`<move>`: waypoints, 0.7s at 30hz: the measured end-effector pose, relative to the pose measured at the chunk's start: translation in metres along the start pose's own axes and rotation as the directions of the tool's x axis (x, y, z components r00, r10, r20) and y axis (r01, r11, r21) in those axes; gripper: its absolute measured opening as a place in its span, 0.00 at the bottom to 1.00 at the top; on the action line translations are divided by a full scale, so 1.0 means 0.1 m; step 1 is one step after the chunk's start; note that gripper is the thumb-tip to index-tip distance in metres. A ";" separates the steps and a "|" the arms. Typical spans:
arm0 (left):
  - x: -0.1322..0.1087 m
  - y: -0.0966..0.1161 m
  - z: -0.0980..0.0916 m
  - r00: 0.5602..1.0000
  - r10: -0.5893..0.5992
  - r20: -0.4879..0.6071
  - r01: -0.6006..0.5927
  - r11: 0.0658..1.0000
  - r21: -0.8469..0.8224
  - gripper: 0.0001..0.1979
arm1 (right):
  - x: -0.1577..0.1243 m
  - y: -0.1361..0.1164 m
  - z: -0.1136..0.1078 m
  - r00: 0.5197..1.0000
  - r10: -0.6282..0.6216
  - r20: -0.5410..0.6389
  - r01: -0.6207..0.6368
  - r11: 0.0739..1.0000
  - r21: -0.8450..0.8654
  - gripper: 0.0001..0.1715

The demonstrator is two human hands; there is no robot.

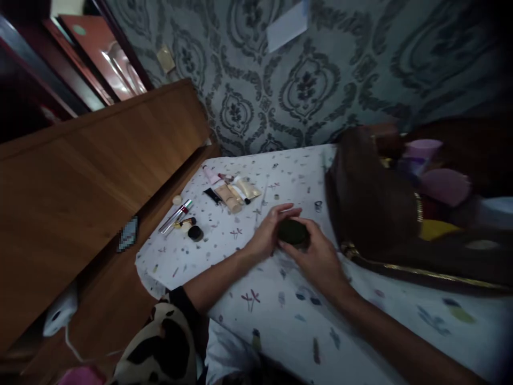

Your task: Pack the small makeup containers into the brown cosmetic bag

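- Your right hand (316, 254) grips a dark round jar (292, 232), with the thumb along its near side and the fingers toward its far side.
- Your left hand (264, 232) is cupped at the jar's left side, fingers bent and reaching past its far edge; you cannot tell from here whether it grips too.
- The jar is over the middle of the white patterned cloth (276, 315), between your two hands, its dark top facing up.
- Far and left of your hands, you have a loose cluster: a beige tube (228, 198), a cream tube (248, 187), a pink tube (210, 175) and a black tube (212, 195).
- Nearer and farther left, a small black-topped jar (195, 233) sits close to a gold-and-black stick (185, 222) and a silvery tube (175, 216).
- To your right, a dark brown bag (360, 198) with gold zip trim stands open, a yellow item (440, 229) and a pink cup (422, 148) showing inside.
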State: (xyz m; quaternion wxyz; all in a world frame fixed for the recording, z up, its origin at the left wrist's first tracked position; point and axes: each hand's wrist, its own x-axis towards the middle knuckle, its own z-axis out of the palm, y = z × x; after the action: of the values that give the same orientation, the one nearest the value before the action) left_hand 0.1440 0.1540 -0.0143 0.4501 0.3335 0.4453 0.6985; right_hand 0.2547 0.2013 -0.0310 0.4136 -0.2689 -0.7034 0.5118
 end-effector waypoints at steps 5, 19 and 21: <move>-0.01 -0.03 -0.09 0.995 0.082 0.060 -0.087 0.992 0.095 0.34 | -0.01 -0.10 -0.04 0.997 0.015 0.070 -0.004 0.990 -0.144 0.27; -0.08 0.09 -0.12 0.986 0.134 0.094 -0.150 0.970 0.192 0.32 | -0.03 0.01 -0.07 0.983 -0.066 0.168 0.120 0.935 -0.335 0.29; -0.08 0.10 -0.12 0.990 0.124 0.069 -0.136 0.968 0.212 0.33 | -0.03 0.04 -0.06 0.981 -0.101 0.163 0.151 0.931 -0.334 0.30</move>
State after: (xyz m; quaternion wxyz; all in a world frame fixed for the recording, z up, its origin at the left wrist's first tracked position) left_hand 0.1332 0.1410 -0.0098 0.3767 0.4281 0.4830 0.6645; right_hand 0.2611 0.2031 -0.0352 0.3406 -0.2539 -0.8257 0.3712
